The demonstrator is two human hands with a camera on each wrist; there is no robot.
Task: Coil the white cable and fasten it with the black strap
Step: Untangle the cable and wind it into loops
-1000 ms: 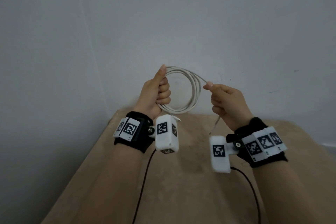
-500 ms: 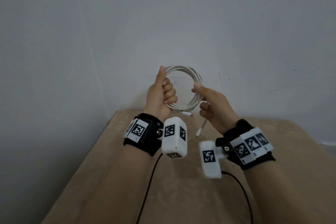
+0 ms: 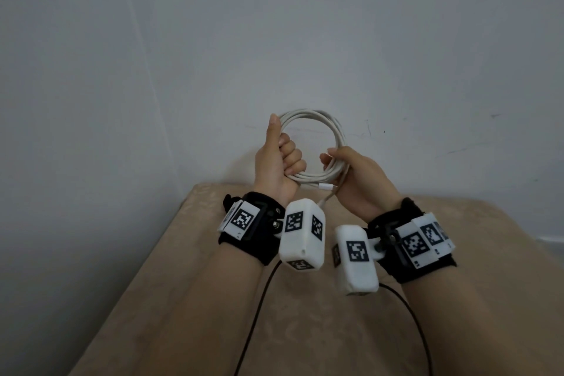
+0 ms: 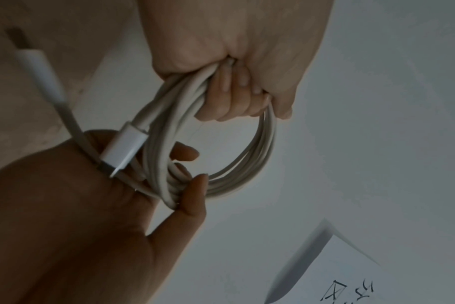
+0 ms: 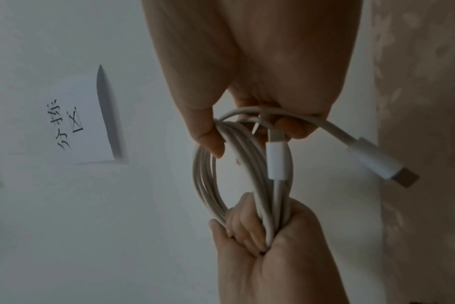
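Observation:
The white cable (image 3: 331, 128) is wound into a round coil of several loops, held up in front of the wall. My left hand (image 3: 287, 159) grips the coil's left side in a fist, thumb pointing up. My right hand (image 3: 341, 162) pinches the coil's lower right side between thumb and fingers. One white connector (image 3: 328, 187) lies along the bottom of the coil. In the right wrist view that connector (image 5: 277, 160) rests against the loops, and the other end's connector (image 5: 377, 162) sticks out loose to the right. No black strap shows in any view.
A beige patterned surface (image 3: 305, 330) lies below my forearms, in a corner of grey-white walls. A paper note (image 5: 83, 123) with handwriting is stuck on the wall. Black wires (image 3: 259, 299) hang from the wrist cameras.
My right hand has moved left to the coil, laying the last stretch of cable onto the loops. The loose tail has shortened, and both hands now hold the coil close together.

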